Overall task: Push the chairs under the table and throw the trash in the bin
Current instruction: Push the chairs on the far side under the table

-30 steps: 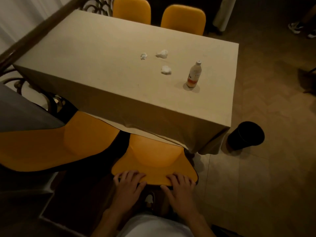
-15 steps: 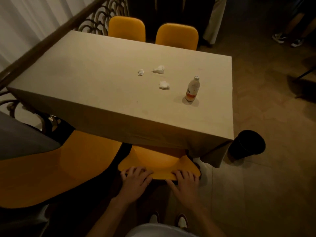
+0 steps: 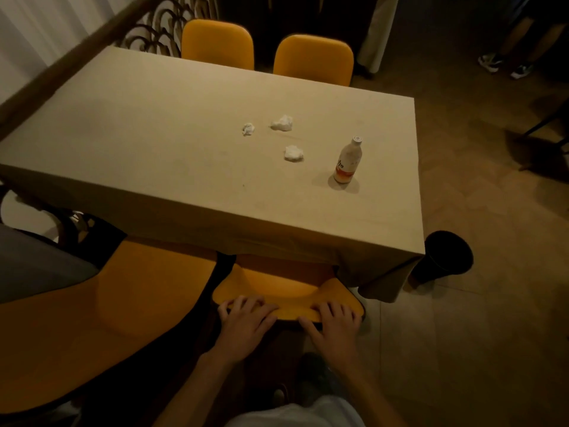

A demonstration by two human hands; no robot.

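An orange chair (image 3: 277, 288) stands at the near side of the cloth-covered table (image 3: 184, 155), its seat mostly under the tablecloth. My left hand (image 3: 246, 322) and my right hand (image 3: 334, 323) both grip the top of its backrest. A second orange chair (image 3: 107, 303) stands pulled out at the near left. Three crumpled white tissues lie on the table: a small tissue (image 3: 248, 129), a larger tissue (image 3: 282, 122) and a nearer tissue (image 3: 293, 153). A bottle (image 3: 348, 161) stands upright to their right. A black bin (image 3: 443, 257) sits on the floor by the table's near right corner.
Two more orange chairs (image 3: 217, 44) (image 3: 312, 60) stand tucked at the far side. A wooden rail with iron scrollwork (image 3: 92, 41) runs along the left. A person's feet in sneakers (image 3: 505, 66) show at the far right. A grey surface (image 3: 34, 266) is at the left edge.
Both hands have pushed the near chair forward, so its seat has slid further under the tablecloth. The view has moved closer to the table.
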